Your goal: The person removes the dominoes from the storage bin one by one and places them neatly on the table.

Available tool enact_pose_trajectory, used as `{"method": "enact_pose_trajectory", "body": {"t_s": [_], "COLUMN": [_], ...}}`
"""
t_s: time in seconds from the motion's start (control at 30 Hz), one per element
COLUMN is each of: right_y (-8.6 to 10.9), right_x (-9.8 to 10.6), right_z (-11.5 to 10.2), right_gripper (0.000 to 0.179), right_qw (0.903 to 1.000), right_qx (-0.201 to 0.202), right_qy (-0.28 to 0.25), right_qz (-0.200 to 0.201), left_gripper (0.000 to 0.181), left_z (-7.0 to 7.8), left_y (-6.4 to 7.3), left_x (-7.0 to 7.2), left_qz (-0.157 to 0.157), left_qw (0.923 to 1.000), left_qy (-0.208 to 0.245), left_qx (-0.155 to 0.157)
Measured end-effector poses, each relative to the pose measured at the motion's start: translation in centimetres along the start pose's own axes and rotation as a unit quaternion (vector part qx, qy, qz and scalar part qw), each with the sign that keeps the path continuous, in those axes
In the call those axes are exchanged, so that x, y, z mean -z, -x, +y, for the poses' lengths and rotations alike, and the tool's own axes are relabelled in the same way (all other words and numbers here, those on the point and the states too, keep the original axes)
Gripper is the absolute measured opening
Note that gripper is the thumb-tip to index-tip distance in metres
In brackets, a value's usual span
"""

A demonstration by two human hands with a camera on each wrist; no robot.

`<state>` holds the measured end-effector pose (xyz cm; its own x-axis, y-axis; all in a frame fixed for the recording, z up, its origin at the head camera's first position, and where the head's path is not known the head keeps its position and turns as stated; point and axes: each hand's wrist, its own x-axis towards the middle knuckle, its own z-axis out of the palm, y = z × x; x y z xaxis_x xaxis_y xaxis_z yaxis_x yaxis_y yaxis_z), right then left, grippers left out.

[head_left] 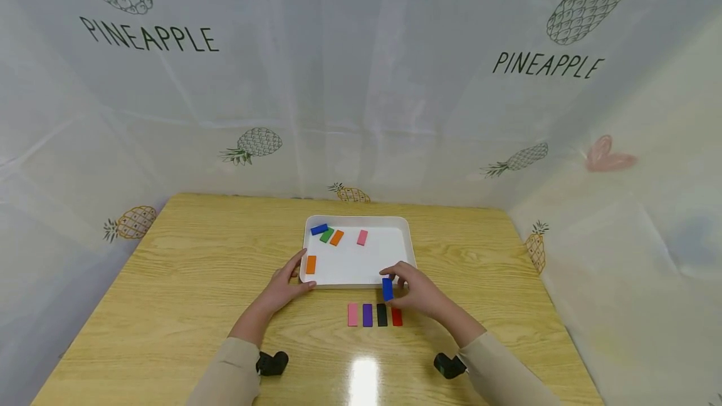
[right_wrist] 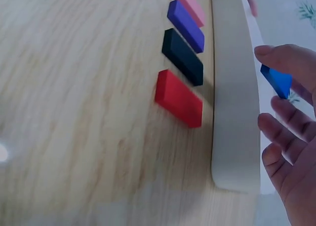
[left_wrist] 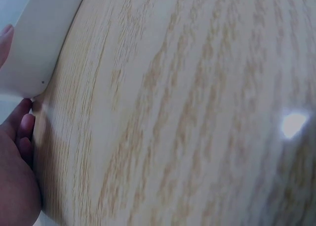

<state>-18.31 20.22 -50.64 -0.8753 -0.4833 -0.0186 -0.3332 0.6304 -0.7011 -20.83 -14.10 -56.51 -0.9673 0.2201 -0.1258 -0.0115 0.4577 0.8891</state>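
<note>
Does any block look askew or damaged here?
No damage is visible. In the white tray, at the far left, the blue block, green block and orange block lie slanted; this looks odd beside the straight row of blocks outside.

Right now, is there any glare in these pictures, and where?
Head view: bright glare on the table, at the bottom edge; left wrist view: a glare spot at right, a darker patch below it; right wrist view: slight glare at the left edge, away from the red block.
</note>
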Motion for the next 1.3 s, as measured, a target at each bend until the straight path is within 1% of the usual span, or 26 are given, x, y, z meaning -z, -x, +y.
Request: {"method": "enact_pose_trajectory", "body": {"t_s": [0.2,0.27,0.47,0.57,0.7,0.87,1.1,1.3], "right_y": [1.9,2.5,3.8,4.3,4.8,5.3,5.5,5.5], "right_x": [0.4,0.5,0.7,0.7,0.6,0.2,-0.3,-0.6], "right_z": [0.4,0.6,1.5,1.9,2.6,3.4,4.4,4.9], "right_gripper": [0.048,0.047,0.048,0.047,0.045,0.044,0.045,0.045], "right_qw": [0.9997,0.9997,0.9996,0.9997,0.9996,0.9991,0.999,0.9991], "right_qx": [-0.017,-0.024,-0.027,-0.02,-0.01,-0.02,-0.034,-0.038], "right_qy": [-0.013,-0.009,-0.002,0.005,0.019,0.032,0.025,0.014], "right_qz": [0.007,0.006,0.005,0.009,0.017,0.019,0.015,0.008], "left_gripper": [0.088,0.087,0.088,0.088,0.088,0.087,0.088,0.089], "left_z": [0.1,0.1,0.1,0.1,0.1,0.1,0.0,-0.1], "left_y": [0.0,0.0,-0.1,0.0,-0.1,0.0,-0.1,-0.1], "left_x": [0.0,0.0,0.0,0.0,-0.1,-0.1,-0.2,-0.2], "left_qz": [0.003,0.003,0.003,0.001,0.004,0.005,0.005,0.007], "left_qw": [1.0,1.0,1.0,1.0,1.0,1.0,1.0,1.0], "left_qy": [-0.004,-0.006,-0.006,-0.004,-0.003,0.0,0.001,-0.001], "left_qx": [0.0,-0.001,0.004,0.008,0.006,0.001,-0.001,0.003]}}
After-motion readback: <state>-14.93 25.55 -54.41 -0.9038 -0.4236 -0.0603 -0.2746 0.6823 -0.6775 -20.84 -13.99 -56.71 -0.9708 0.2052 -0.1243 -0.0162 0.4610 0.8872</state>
